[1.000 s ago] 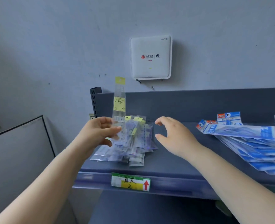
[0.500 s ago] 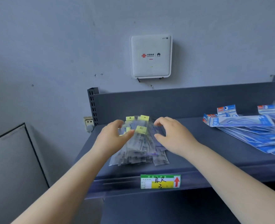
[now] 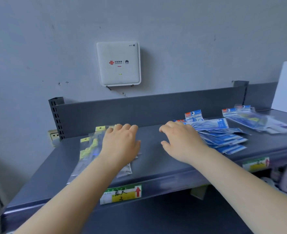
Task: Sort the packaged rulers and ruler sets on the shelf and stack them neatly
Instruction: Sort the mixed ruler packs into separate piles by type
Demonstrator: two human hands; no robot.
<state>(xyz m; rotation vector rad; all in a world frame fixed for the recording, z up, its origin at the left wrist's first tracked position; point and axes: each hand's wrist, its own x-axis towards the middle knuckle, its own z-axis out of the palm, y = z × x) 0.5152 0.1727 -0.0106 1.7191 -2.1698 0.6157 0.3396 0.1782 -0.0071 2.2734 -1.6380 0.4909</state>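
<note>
Over at 3 o'clock from the right hand [image 3: 181, 141], the blue ruler packs [image 3: 223, 137] are fanning out, long axes running sideways. That hand's grip is hovering spread, holding nothing; the left hand [image 3: 120, 142] is pressing flat on the clear ruler packs [image 3: 88, 149]. Grey shelf [image 3: 156, 168], wall behind.

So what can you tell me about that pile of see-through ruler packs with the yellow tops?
The pile of clear ruler packs lies flat at the left end of the grey shelf. The packs are long, thin sleeves of shiny see-through plastic with small yellow tabs at their far ends. They overlap loosely, fanned rather than squared up, and a few ends stick out toward the shelf's front. The left hand rests palm-down on them, fingers fairly straight, covering their right side.
</note>
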